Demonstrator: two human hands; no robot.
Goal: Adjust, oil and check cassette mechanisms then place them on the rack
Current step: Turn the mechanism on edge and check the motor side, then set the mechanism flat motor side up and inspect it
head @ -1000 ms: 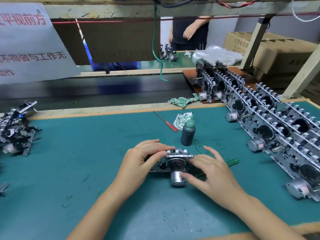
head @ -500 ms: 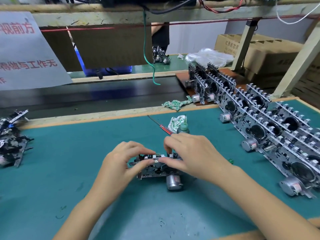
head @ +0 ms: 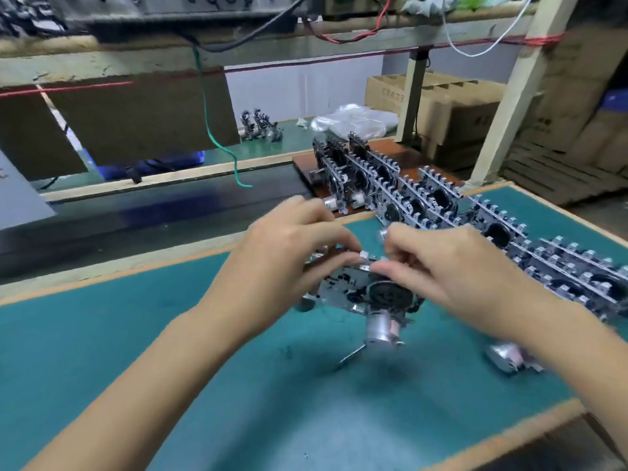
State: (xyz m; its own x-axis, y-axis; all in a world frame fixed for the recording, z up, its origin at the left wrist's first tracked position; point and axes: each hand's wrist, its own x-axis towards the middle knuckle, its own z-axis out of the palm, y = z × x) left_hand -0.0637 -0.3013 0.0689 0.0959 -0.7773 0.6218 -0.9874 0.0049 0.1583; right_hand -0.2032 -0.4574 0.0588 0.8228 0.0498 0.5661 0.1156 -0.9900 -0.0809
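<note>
A perforated metal cassette mechanism (head: 368,294) — cylindrical silver motor underneath — is held tilted above the teal felt tabletop (head: 136,334), its top edge pinched in the grip of the left hand (head: 289,263) and right hand (head: 445,266), near the racked mechanisms (head: 441,205).

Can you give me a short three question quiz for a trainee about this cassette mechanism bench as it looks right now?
1. True or false: the cassette mechanism being worked on lies flat on the green mat.
2. Which hands grip it? A) left hand only B) right hand only C) both
3. Fill in: the row of mechanisms runs along the person's ____ side.

Key
1. False: both hands hold it raised above the mat, its motor pointing down.
2. C
3. right
</note>
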